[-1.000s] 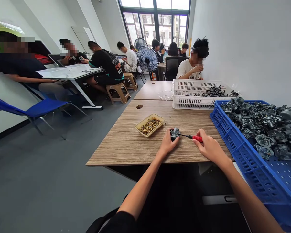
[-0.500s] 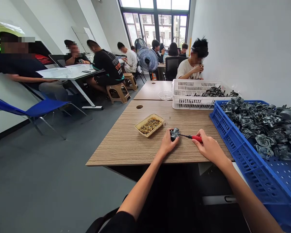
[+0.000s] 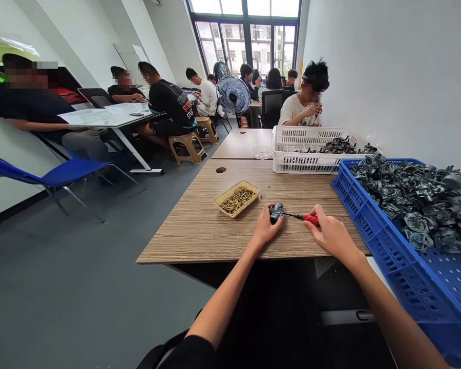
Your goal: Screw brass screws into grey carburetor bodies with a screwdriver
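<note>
My left hand (image 3: pixel 267 225) is closed around a small dark grey metal part (image 3: pixel 277 212) just above the wooden table (image 3: pixel 200 225). Fingers of my right hand (image 3: pixel 328 230) wrap the red handle of a screwdriver (image 3: pixel 310 219), whose dark shaft points left and meets the metal part. Left of my hands sits a cream tray (image 3: pixel 219 201) holding many brass-coloured screws. Two tiny metal pieces lie on the table near the tray's right side.
A blue crate (image 3: pixel 372 237) heaped with metal parts stands at the right. Behind it is a white basket (image 3: pixel 292 163) with similar parts. One person (image 3: pixel 296 108) sits beyond the basket; several others sit further back, near a fan (image 3: pixel 233 96).
My hands, the metal part and the screwdriver have hardly moved. At the far left table, a seated person has lowered a hand from the face.
</note>
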Demonstrator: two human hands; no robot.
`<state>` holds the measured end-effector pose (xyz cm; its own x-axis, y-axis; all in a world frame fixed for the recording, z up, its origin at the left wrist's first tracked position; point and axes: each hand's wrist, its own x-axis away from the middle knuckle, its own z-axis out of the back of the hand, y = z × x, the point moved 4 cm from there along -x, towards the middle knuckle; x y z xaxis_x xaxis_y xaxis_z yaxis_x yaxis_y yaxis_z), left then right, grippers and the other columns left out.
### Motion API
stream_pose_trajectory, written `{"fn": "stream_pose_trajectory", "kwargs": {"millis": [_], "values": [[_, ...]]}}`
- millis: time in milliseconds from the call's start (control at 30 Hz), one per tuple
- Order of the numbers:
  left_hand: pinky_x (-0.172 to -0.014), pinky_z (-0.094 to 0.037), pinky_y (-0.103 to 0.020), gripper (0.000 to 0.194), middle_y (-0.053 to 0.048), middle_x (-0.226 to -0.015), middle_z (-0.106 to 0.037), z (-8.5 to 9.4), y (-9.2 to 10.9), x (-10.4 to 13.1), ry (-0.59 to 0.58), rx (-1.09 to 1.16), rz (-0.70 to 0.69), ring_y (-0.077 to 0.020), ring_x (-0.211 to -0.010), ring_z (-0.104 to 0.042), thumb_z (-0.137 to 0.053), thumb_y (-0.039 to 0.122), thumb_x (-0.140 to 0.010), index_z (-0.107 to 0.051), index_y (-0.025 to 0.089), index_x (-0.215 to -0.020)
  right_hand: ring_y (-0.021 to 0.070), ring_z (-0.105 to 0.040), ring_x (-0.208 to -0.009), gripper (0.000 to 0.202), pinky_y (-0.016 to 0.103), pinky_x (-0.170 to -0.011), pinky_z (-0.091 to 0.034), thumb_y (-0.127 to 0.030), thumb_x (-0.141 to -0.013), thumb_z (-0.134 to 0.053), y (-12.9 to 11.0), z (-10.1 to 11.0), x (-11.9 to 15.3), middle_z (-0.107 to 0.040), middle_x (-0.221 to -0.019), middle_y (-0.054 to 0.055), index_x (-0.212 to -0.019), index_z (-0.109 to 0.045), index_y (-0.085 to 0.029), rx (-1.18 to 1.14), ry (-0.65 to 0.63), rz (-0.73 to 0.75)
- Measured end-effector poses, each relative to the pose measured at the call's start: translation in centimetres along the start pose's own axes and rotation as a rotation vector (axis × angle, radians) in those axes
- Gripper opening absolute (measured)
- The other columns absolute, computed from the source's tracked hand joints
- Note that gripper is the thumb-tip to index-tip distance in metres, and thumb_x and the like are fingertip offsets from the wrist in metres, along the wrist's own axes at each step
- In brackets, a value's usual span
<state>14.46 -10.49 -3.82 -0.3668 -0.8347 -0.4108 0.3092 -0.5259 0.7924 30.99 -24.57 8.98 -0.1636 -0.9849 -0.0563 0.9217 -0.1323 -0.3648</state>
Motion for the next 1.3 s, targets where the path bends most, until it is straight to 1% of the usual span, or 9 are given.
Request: {"fn": "stream_pose_trajectory", "kwargs": {"millis": [333, 567, 833, 1300], "values": [[-0.096, -0.05, -0.039, 0.043, -0.009, -0.116, -0.065, -0.01, -0.14, -0.01, 0.005, -0.012, 0.007, -0.024, -0.107, -0.063, -0.065, 0.032, -0.087, -0.048, 0.022, -0.126, 0.022, -0.066, -0.073, 0.016, 0.027, -0.061, -0.029, -0.04, -0.101, -0.05, -0.01, 0.09, 0.02, -0.073, -0.091, 0.002, -0.107, -0.045, -0.026, -0.054, -0.004, 0.009], [-0.097, -0.049, -0.039, 0.043, -0.009, -0.116, -0.064, -0.03, -0.05, -0.08, 0.005, -0.014, 0.015, -0.0237, -0.107, -0.063, -0.065, 0.031, -0.087, -0.048, 0.022, -0.125, 0.0245, -0.068, -0.08, 0.016, 0.027, -0.063, -0.031, -0.041, -0.101, -0.049, 0.38, 0.0, -0.17, -0.073, -0.093, 0.003, -0.106, -0.044, -0.027, -0.076, -0.008, 0.006], [-0.097, -0.049, -0.038, 0.043, -0.009, -0.117, -0.064, 0.04, 0.0, -0.02, 0.003, -0.008, 0.023, -0.0236, -0.107, -0.063, -0.065, 0.032, -0.087, -0.048, 0.022, -0.126, 0.0244, -0.067, -0.078, 0.018, 0.028, -0.063, -0.033, -0.041, -0.1, -0.048, 0.39, -0.04, -0.17, -0.073, -0.092, 0.005, -0.109, -0.047, -0.025, -0.105, -0.022, 0.022], [-0.096, -0.049, -0.038, 0.043, -0.009, -0.117, -0.064, 0.05, 0.1, 0.02, 0.013, -0.007, 0.009, -0.0232, -0.105, -0.063, -0.065, 0.032, -0.088, -0.048, 0.021, -0.126, 0.0236, -0.067, -0.077, 0.017, 0.027, -0.063, -0.034, -0.041, -0.1, -0.05, 0.49, 0.0, -0.18, -0.073, -0.089, 0.003, -0.108, -0.048, -0.027, -0.123, -0.006, 0.022]]}}
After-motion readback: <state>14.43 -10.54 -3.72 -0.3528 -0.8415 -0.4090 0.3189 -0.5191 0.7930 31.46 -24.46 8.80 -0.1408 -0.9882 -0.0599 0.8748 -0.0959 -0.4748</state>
